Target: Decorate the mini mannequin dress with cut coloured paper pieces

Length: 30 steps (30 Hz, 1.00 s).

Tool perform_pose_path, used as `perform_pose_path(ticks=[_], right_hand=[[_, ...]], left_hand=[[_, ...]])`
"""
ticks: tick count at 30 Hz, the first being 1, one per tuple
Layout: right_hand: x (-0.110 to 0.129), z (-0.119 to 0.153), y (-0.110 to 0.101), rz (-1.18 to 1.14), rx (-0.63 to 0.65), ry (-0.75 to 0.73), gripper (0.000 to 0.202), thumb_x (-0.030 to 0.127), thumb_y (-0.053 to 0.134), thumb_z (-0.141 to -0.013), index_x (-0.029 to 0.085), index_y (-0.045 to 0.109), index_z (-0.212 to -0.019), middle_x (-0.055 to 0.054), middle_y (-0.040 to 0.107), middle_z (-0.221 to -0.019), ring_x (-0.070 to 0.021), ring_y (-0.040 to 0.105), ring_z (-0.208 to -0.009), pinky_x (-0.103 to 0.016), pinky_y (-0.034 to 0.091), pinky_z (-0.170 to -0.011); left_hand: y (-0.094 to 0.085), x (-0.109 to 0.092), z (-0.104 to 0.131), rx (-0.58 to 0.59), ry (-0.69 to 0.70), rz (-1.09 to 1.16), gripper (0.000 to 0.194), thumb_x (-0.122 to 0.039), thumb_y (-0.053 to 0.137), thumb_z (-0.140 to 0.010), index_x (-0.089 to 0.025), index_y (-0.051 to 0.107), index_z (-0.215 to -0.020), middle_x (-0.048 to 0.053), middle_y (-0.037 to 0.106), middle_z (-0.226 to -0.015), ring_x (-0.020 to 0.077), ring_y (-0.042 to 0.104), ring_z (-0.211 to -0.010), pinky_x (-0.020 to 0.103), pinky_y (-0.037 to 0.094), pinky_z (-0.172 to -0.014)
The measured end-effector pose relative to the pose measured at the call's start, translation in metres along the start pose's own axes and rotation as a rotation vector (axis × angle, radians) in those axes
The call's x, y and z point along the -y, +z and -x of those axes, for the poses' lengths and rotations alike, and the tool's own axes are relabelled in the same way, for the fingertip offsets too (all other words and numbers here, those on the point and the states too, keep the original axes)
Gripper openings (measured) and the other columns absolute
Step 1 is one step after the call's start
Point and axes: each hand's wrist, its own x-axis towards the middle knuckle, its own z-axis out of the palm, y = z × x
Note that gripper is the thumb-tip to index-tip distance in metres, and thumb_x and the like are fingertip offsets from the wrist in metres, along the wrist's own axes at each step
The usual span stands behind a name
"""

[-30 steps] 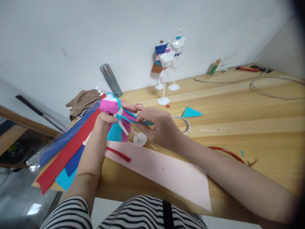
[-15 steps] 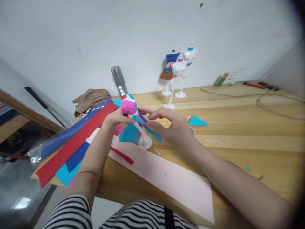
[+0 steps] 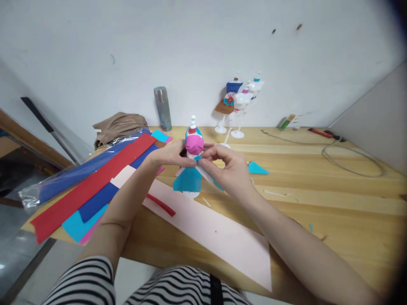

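Note:
A small white dress form (image 3: 193,123) stands upright on the table, dressed in a pink top (image 3: 194,145) and a teal skirt piece (image 3: 187,181). My left hand (image 3: 173,153) wraps round its waist from the left, thumb across the front and the other fingers hidden behind. From the right, my right hand (image 3: 222,161) pinches a teal strip at the waist between thumb and forefinger. A narrow red strip (image 3: 161,205) lies on the long pale pink sheet (image 3: 216,237) in front of the form.
Several more dress forms (image 3: 243,101) stand at the wall, near a grey flask (image 3: 163,108). Coloured sheets (image 3: 95,186) and a brown cloth (image 3: 121,127) lie left. Rightward are a teal triangle (image 3: 258,167), a green-and-orange tube (image 3: 287,122) and a cable (image 3: 324,152).
The dress form has turned to face me more and stands straighter. My right hand has closed in on its waist, and my view has shifted slightly.

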Motion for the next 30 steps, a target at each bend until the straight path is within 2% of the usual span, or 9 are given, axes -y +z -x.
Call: perform_pose_path(ticks=[3,9,13,20,23,27,30], right_hand=[[-0.003,-0.002,0.000,-0.006,0.004,0.019,0.011,0.027,0.068,-0.078,0.022,0.063,-0.070,-0.001,0.069,-0.071,-0.0174,0.063,-0.065,-0.034,0.053,-0.065],[-0.005,-0.001,-0.004,-0.013,0.032,0.057,0.009,0.028,0.068,-0.078,0.022,0.065,-0.072,-0.002,0.069,-0.072,-0.0176,0.064,-0.067,-0.036,0.054,-0.069],[-0.006,0.001,-0.003,-0.012,0.029,0.065,0.010,0.028,0.068,-0.076,0.023,0.063,-0.069,-0.001,0.068,-0.070,-0.0169,0.062,-0.065,-0.035,0.054,-0.066],[-0.009,0.001,-0.002,0.010,0.042,0.034,0.011,0.031,0.065,-0.079,0.023,0.064,-0.072,0.000,0.068,-0.069,-0.0172,0.062,-0.065,-0.035,0.054,-0.069],[-0.006,-0.006,-0.019,0.013,0.040,0.053,0.014,0.035,0.067,-0.079,0.024,0.064,-0.071,-0.001,0.068,-0.070,-0.0178,0.061,-0.064,-0.035,0.053,-0.067],[-0.002,-0.020,-0.062,0.043,-0.025,0.112,0.014,0.036,0.074,-0.071,0.024,0.067,-0.069,-0.002,0.068,-0.068,-0.0172,0.058,-0.063,-0.033,0.048,-0.060],[-0.003,-0.025,-0.093,0.177,0.061,0.188,0.019,0.037,0.077,-0.070,0.021,0.068,-0.066,-0.001,0.065,-0.064,-0.0145,0.054,-0.058,-0.030,0.042,-0.054]], left_hand=[[-0.001,0.001,0.000,0.051,0.024,0.078,0.067,-0.049,0.082,-0.066,-0.018,0.070,-0.124,0.009,0.074,-0.110,0.0278,0.069,-0.105,0.038,0.055,-0.093],[-0.004,0.001,0.002,0.021,0.025,0.156,0.068,-0.047,0.084,-0.068,-0.019,0.067,-0.127,0.014,0.069,-0.126,0.0303,0.065,-0.119,0.041,0.052,-0.100],[-0.004,0.000,0.004,0.021,0.014,0.194,0.068,-0.047,0.084,-0.068,-0.020,0.067,-0.127,0.013,0.070,-0.124,0.0300,0.064,-0.122,0.041,0.050,-0.103],[-0.006,0.007,0.002,0.010,0.036,0.214,0.071,-0.056,0.087,-0.062,-0.017,0.070,-0.119,0.013,0.074,-0.110,0.0281,0.070,-0.106,0.038,0.055,-0.094],[-0.007,0.009,0.002,-0.003,0.011,0.192,0.070,-0.055,0.086,-0.064,-0.015,0.070,-0.119,0.012,0.075,-0.102,0.0266,0.073,-0.095,0.035,0.058,-0.082],[-0.008,0.004,0.003,-0.025,-0.022,0.209,0.062,-0.049,0.086,-0.066,-0.013,0.070,-0.114,0.016,0.074,-0.114,0.0303,0.072,-0.104,0.036,0.059,-0.083],[-0.008,0.002,0.003,-0.023,-0.041,0.213,0.059,-0.046,0.086,-0.067,-0.011,0.070,-0.111,0.019,0.072,-0.118,0.0330,0.072,-0.105,0.039,0.059,-0.082]])
